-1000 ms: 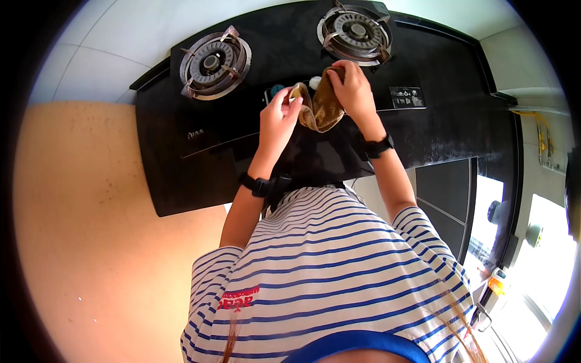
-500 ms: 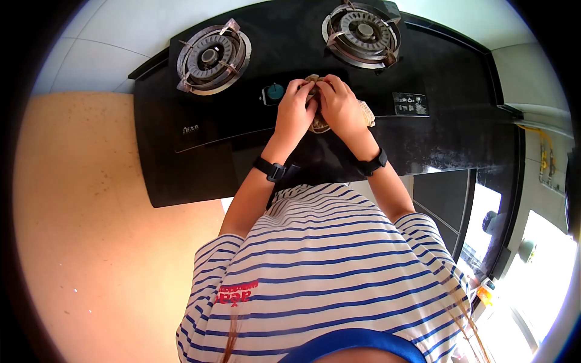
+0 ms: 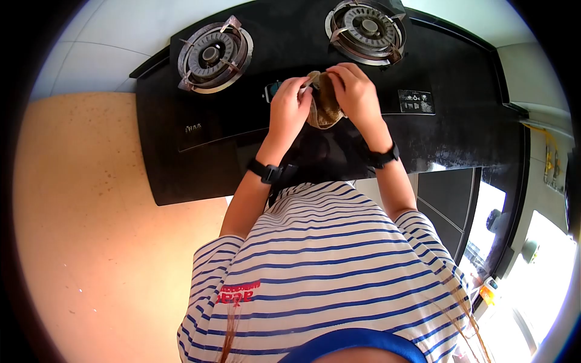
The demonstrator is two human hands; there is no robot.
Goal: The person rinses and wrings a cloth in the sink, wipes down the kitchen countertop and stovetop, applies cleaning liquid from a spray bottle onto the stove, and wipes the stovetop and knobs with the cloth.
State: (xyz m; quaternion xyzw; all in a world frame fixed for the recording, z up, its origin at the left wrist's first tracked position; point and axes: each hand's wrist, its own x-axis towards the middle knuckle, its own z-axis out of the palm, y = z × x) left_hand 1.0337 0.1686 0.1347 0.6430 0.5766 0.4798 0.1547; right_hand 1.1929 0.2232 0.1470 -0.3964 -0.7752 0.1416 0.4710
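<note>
A brown cloth (image 3: 325, 107) hangs bunched between my two hands, over the front part of the black stove top (image 3: 242, 124). My left hand (image 3: 289, 109) pinches its left edge with thumb and fingers. The upper right part of the cloth is gripped by my right hand (image 3: 357, 94), whose fingers are partly folded over it. Just left of my left hand shows a teal control knob (image 3: 275, 88), partly hidden by the fingers.
Two gas burners with metal pan supports, the left one (image 3: 213, 57) and the right one (image 3: 367, 27), lie beyond my hands. A printed label (image 3: 416, 101) is on the right. A tan surface (image 3: 91, 181) lies left, and an orange-and-white bottle (image 3: 489, 291) stands at lower right.
My hands, close together half a second ago, have moved apart, my right hand shifting right and slightly up. The cloth is now opened out between them.
</note>
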